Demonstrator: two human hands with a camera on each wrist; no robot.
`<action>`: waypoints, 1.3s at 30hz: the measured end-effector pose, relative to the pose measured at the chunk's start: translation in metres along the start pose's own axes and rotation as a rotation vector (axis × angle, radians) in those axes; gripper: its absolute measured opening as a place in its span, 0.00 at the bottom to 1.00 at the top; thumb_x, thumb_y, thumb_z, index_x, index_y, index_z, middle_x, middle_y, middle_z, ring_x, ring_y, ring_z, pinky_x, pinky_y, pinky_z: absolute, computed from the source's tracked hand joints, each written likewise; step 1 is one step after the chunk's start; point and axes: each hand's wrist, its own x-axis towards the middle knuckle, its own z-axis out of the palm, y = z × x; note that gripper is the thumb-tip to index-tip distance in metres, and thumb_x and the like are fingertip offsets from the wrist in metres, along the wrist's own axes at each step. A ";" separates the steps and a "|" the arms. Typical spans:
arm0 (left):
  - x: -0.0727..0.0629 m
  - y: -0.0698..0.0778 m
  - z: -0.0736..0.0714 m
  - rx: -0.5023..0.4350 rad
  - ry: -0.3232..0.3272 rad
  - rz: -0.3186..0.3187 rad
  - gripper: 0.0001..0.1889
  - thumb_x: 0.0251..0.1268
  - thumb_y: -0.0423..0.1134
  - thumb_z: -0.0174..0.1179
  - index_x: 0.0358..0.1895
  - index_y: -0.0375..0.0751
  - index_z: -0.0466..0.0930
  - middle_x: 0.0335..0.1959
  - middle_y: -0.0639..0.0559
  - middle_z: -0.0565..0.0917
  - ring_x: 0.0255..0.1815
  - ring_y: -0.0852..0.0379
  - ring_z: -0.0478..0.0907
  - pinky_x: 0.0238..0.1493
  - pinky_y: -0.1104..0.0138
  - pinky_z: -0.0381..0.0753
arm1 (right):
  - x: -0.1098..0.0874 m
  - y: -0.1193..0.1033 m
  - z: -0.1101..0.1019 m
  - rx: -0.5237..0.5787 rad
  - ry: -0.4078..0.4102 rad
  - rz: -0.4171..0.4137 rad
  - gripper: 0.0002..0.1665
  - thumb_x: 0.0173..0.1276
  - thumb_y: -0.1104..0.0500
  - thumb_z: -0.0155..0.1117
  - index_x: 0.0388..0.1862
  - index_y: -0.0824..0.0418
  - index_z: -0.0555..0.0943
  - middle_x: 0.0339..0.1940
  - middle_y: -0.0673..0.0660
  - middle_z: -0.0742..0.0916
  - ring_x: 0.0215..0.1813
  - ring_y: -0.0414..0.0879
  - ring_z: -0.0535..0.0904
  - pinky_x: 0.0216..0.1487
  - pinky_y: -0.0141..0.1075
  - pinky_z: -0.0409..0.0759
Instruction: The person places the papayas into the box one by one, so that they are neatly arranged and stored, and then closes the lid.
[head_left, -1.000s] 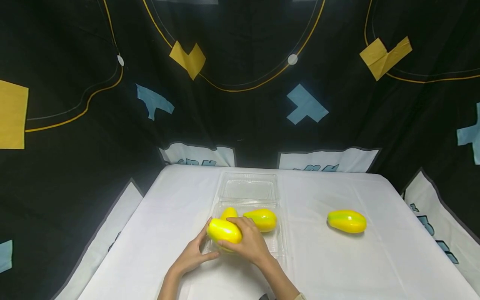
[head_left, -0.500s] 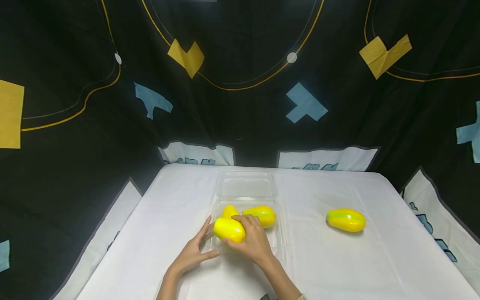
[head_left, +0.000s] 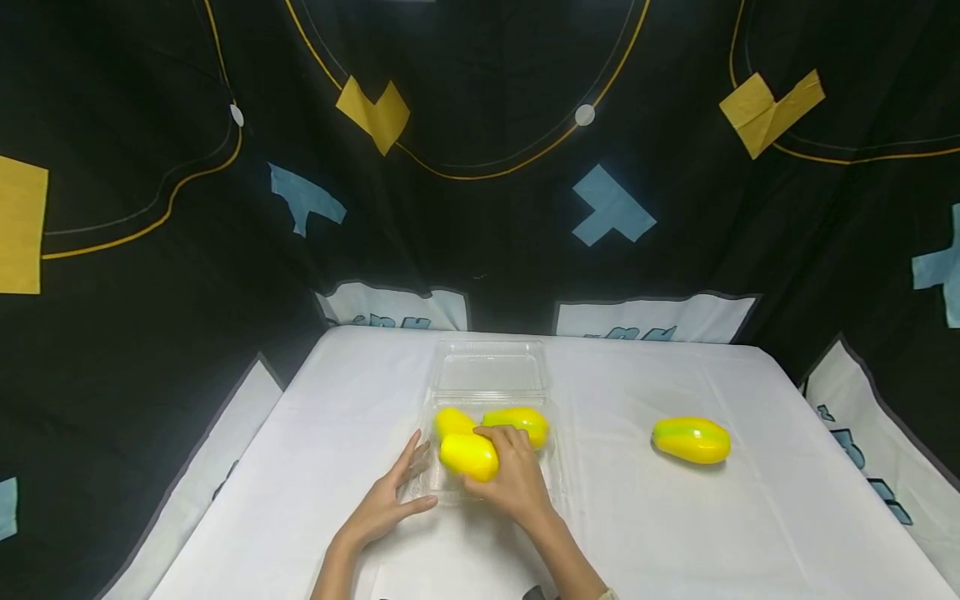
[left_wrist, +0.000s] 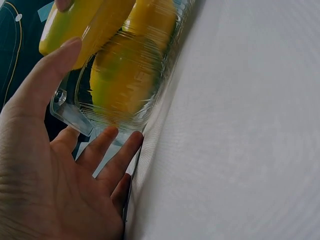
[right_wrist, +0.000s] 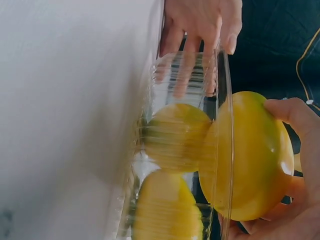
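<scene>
My right hand (head_left: 513,477) grips a glossy yellow papaya (head_left: 469,457) with a greenish streak, thumb on the near side and fingers over the top. In the right wrist view this papaya (right_wrist: 250,160) is partly below the rim of a clear plastic container (head_left: 557,475). Inside the container lie two more papayas, one at the back left (head_left: 452,421) and one at the back right (head_left: 528,422). At the container's left side is my left hand (head_left: 381,504), fingers spread; in the left wrist view its fingertips (left_wrist: 131,142) are right at the ribbed wall.
The container's clear lid (head_left: 491,367) lies folded back, away from me. Another papaya (head_left: 692,440) rests on the white cloth-covered table (head_left: 660,533), well to the right. A black curtain (head_left: 480,242) with taped shapes hangs behind the table.
My right hand has moved the held papaya rightward over the container, uncovering more of the back left papaya. The left hand stays nearly still beside the container.
</scene>
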 end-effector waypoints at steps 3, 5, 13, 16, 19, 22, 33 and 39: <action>0.000 0.000 0.000 -0.008 0.003 -0.011 0.49 0.55 0.42 0.65 0.74 0.50 0.40 0.71 0.44 0.56 0.67 0.41 0.60 0.60 0.34 0.47 | 0.000 0.002 -0.001 0.018 -0.009 0.010 0.35 0.41 0.48 0.74 0.51 0.56 0.77 0.49 0.53 0.79 0.49 0.47 0.71 0.47 0.43 0.74; 0.000 0.000 0.000 -0.014 0.003 -0.015 0.49 0.54 0.41 0.65 0.74 0.49 0.40 0.71 0.44 0.56 0.67 0.41 0.60 0.60 0.34 0.46 | 0.000 0.003 -0.001 0.030 -0.020 0.009 0.35 0.41 0.48 0.74 0.52 0.55 0.77 0.50 0.53 0.79 0.51 0.47 0.71 0.50 0.44 0.74; 0.001 -0.002 -0.001 -0.022 -0.001 -0.007 0.49 0.55 0.41 0.65 0.74 0.49 0.40 0.71 0.45 0.56 0.67 0.42 0.60 0.60 0.34 0.46 | 0.003 0.006 -0.002 0.012 -0.026 -0.049 0.35 0.41 0.48 0.76 0.51 0.54 0.77 0.50 0.52 0.80 0.53 0.48 0.72 0.53 0.45 0.73; 0.001 -0.002 -0.001 -0.016 0.005 -0.007 0.49 0.55 0.41 0.65 0.74 0.48 0.40 0.71 0.45 0.56 0.66 0.42 0.60 0.61 0.34 0.46 | 0.003 0.005 -0.003 0.005 -0.040 -0.054 0.36 0.41 0.49 0.77 0.52 0.54 0.76 0.51 0.52 0.80 0.54 0.48 0.72 0.56 0.45 0.72; 0.002 -0.003 -0.001 -0.011 0.008 -0.006 0.49 0.55 0.41 0.65 0.74 0.48 0.40 0.71 0.44 0.56 0.66 0.42 0.61 0.61 0.34 0.46 | 0.003 0.004 -0.005 -0.007 -0.062 -0.063 0.36 0.41 0.51 0.78 0.52 0.55 0.76 0.52 0.52 0.79 0.56 0.48 0.72 0.59 0.44 0.70; 0.005 -0.015 0.000 -0.015 0.019 -0.001 0.49 0.55 0.40 0.65 0.74 0.51 0.39 0.71 0.45 0.56 0.66 0.42 0.61 0.61 0.34 0.47 | 0.003 0.004 -0.007 -0.039 -0.065 -0.069 0.37 0.40 0.53 0.79 0.52 0.56 0.76 0.52 0.52 0.79 0.56 0.48 0.72 0.60 0.44 0.69; 0.011 -0.041 0.004 -0.007 0.046 0.009 0.50 0.52 0.47 0.67 0.74 0.60 0.41 0.71 0.53 0.57 0.66 0.47 0.63 0.59 0.33 0.49 | 0.001 0.006 -0.005 0.001 -0.039 -0.059 0.37 0.40 0.52 0.79 0.52 0.56 0.76 0.52 0.54 0.80 0.58 0.53 0.71 0.58 0.49 0.70; 0.011 -0.040 0.004 -0.004 0.034 0.020 0.50 0.53 0.46 0.66 0.74 0.60 0.41 0.71 0.55 0.57 0.66 0.47 0.62 0.59 0.33 0.51 | 0.002 0.004 -0.002 -0.027 -0.041 -0.091 0.37 0.40 0.49 0.79 0.52 0.53 0.76 0.53 0.50 0.80 0.56 0.49 0.73 0.59 0.47 0.69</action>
